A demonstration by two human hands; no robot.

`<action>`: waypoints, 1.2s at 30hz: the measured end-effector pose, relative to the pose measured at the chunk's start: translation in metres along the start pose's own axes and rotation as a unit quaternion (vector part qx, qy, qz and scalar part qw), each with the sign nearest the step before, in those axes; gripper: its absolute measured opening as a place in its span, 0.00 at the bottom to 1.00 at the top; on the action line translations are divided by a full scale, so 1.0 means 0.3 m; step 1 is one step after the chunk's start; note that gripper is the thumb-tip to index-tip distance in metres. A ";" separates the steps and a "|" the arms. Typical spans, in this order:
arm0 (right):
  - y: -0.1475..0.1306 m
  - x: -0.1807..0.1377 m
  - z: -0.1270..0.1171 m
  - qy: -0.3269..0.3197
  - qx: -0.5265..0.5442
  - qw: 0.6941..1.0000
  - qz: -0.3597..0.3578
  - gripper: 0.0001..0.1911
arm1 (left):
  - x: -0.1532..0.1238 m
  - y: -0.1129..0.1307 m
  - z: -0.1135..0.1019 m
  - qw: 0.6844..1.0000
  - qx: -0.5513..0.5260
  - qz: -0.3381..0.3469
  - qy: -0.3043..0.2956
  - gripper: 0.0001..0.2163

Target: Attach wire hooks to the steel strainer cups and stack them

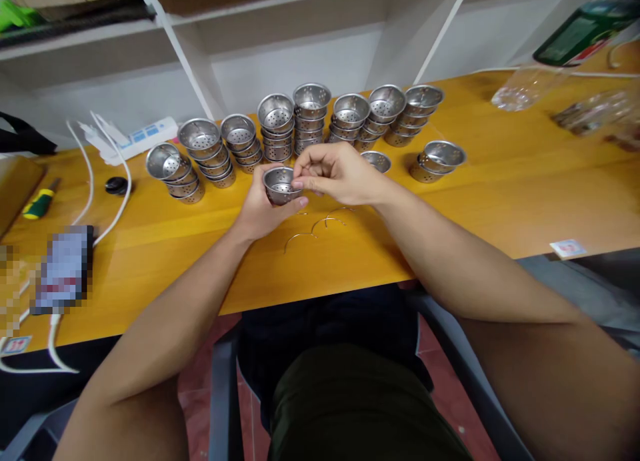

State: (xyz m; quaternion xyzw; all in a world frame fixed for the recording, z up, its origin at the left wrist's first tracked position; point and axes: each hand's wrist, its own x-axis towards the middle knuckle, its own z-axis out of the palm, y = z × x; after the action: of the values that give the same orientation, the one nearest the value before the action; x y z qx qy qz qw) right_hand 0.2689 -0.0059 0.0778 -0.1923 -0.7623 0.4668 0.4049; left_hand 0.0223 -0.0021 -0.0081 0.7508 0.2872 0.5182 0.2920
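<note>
While your left grip (261, 209) clasps a shiny, perforated metal cup (281, 185), mouth up, your right grip (341, 173) sits with fingertips together at its rim; whether it pinches anything, I can't tell. Beyond both grips stand stacked cups (276, 116); nearer you, thin curved wires (299, 235) lie on the bench (320, 274). Your right grip partly hides another cup (379, 161).

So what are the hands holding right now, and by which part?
The left hand holds a perforated metal cup by its outer side. The right hand is at its rim; whether it grips anything is unclear.
</note>
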 end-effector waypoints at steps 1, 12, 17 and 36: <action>0.005 0.001 -0.001 -0.004 0.001 1.000 -0.007 0.34 | 0.000 0.003 -0.001 1.000 0.005 0.002 0.000 0.46; 0.007 -0.005 -0.010 -0.007 -0.006 1.000 0.000 0.35 | -0.005 -0.018 0.000 1.000 0.020 0.014 -0.010 0.43; 0.036 -0.012 -0.020 0.073 -0.139 0.986 -0.055 0.32 | 0.001 -0.050 -0.008 1.000 0.007 0.003 0.010 0.46; -0.106 -0.052 -0.240 0.180 -0.368 0.911 -0.047 0.48 | -0.005 -0.023 -0.012 0.996 -0.043 -0.065 -0.036 0.55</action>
State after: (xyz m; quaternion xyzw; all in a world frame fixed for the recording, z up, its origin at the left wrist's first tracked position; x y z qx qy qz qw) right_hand 0.3383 0.0080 0.1154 -0.3722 -0.8023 0.0909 0.4578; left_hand 0.0177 0.0019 -0.0130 0.7354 0.3017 0.4831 0.3672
